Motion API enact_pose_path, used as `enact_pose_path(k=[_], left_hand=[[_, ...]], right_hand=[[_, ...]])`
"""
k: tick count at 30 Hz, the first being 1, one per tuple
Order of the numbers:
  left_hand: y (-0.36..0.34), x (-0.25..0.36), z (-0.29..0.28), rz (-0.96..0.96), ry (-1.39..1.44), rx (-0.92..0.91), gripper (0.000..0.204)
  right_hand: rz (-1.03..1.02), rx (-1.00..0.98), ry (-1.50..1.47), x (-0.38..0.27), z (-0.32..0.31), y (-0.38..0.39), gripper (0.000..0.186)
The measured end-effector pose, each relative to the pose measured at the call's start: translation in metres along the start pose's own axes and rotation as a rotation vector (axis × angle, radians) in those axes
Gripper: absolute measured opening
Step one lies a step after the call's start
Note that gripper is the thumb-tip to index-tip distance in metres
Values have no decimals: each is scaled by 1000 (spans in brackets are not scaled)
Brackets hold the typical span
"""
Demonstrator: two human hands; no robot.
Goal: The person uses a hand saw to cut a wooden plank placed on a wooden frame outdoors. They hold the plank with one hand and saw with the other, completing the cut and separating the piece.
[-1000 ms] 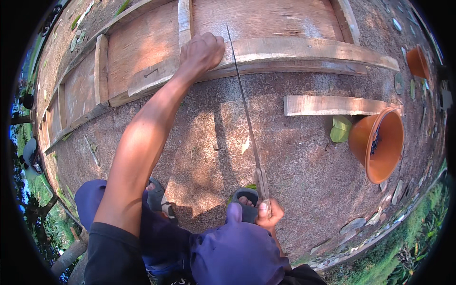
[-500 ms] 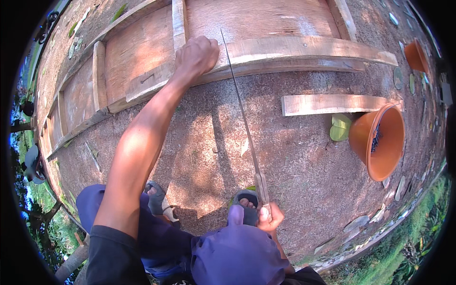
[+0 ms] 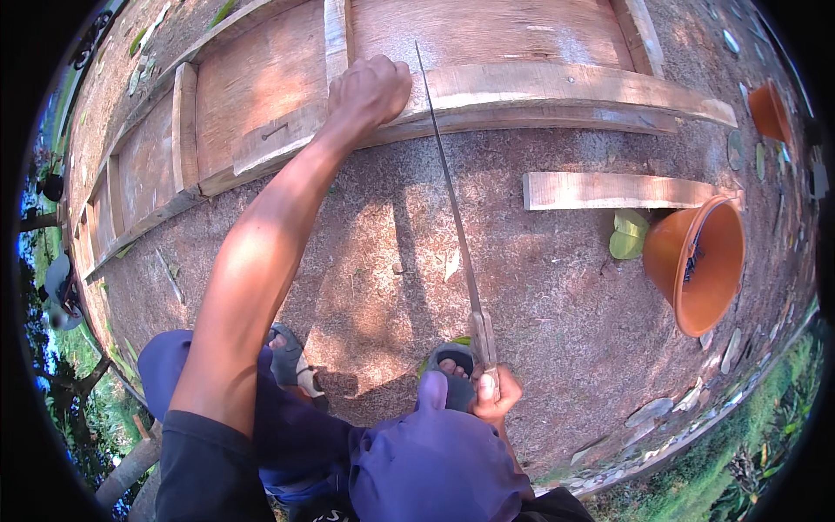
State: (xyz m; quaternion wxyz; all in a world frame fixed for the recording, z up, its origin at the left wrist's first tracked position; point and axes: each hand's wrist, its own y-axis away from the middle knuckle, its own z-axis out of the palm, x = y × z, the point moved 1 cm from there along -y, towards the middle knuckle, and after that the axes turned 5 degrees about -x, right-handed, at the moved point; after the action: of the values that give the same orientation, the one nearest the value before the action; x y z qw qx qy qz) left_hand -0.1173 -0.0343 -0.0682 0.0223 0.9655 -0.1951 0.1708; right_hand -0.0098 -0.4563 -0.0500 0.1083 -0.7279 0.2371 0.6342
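My right hand (image 3: 494, 393) is closed round the wooden handle of a hand saw (image 3: 453, 196), low and close to my right knee. The long thin blade points away from me and lies across a loose wooden plank (image 3: 557, 87) near its middle. Just left of the blade, my left hand (image 3: 370, 90) grips that plank in a closed fist with its fingers curled over the wood. The plank rests along the near side of a large wooden frame (image 3: 184, 126) backed with plywood panels. Where blade and wood meet, a cut is too small to make out.
A short wooden offcut (image 3: 609, 190) lies on the bare ground to the right. Beside it, an orange bucket (image 3: 663, 261) leans over with small dark pieces inside. Another orange container (image 3: 770, 113) stands farther off. My sandalled feet (image 3: 450, 361) are below the saw.
The saw has slid slightly forward, its tip reaching farther past the plank. My left hand keeps its hold on the wood. The whole view has shifted a little.
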Motion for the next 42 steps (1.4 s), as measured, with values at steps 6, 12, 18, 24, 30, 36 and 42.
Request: enact_pose_path(k=[6, 12, 18, 24, 30, 36, 42], left_hand=[[1, 5, -3, -71, 10, -65, 37], [-5, -10, -4, -53, -8, -43, 37], [1, 0, -3, -139, 64, -143, 36], [-2, 5, -2, -109, 21, -116, 39], [-3, 18, -10, -134, 24, -133, 43], [4, 14, -4, -100, -44, -66, 43], [1, 3, -12, -139, 25, -125, 40]], right_hand=[[-67, -8, -9, -32, 74, -131, 26], [-49, -73, 119, -19, 33, -65, 26], [-3, -10, -13, -13, 15, -20, 33], [-81, -11, -7, -36, 81, -151, 27], [-50, -9, 49, 1, 5, -9, 32], [-67, 18, -26, -41, 80, -143, 24], [-13, -64, 127, -21, 35, -57, 24]])
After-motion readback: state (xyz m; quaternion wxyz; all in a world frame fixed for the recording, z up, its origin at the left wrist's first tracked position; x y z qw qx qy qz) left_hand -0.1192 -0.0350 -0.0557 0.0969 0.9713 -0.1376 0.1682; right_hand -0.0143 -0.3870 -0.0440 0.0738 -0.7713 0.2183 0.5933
